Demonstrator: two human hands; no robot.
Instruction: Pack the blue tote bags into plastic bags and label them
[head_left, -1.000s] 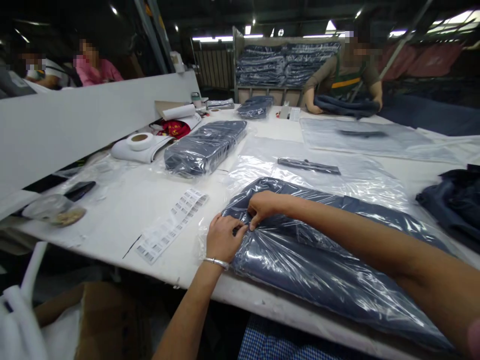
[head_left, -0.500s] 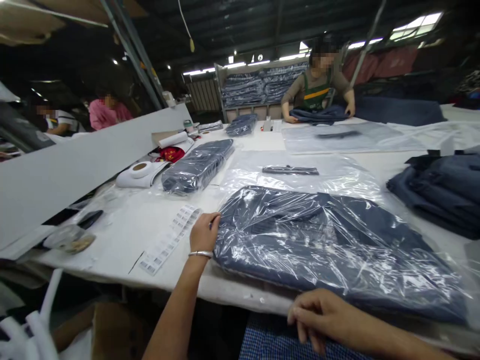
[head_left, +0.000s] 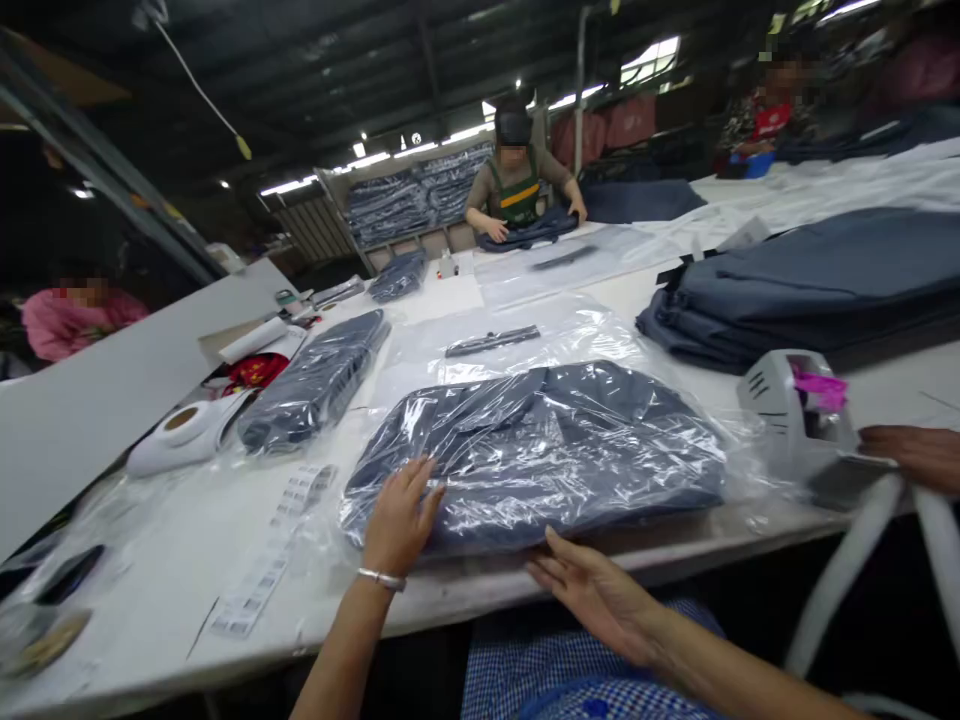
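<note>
A dark blue folded garment in a clear plastic bag (head_left: 540,450) lies on the white table in front of me. My left hand (head_left: 401,510) rests on the bag's left front part with its fingers stretched out. At the bag's front edge is my right hand (head_left: 596,595), fingers apart and thumb up; whether the fingertips touch the plastic, I cannot tell. Behind the bag lies a flat clear bag with a dark strip (head_left: 493,341) on it. A sheet of printed labels (head_left: 274,550) lies left of my left hand.
A grey tape dispenser (head_left: 787,410) stands on the right, with another person's hand (head_left: 911,455) beside it. Dark garments are piled (head_left: 810,290) behind it. Another bagged garment (head_left: 315,380) and a white label roll (head_left: 184,430) lie left. Across the table, a co-worker (head_left: 521,185) handles dark cloth.
The view has swung right, bringing the tape dispenser into sight. My left hand has moved from the bag's left edge onto its top. My right hand has spread its fingers at the front edge.
</note>
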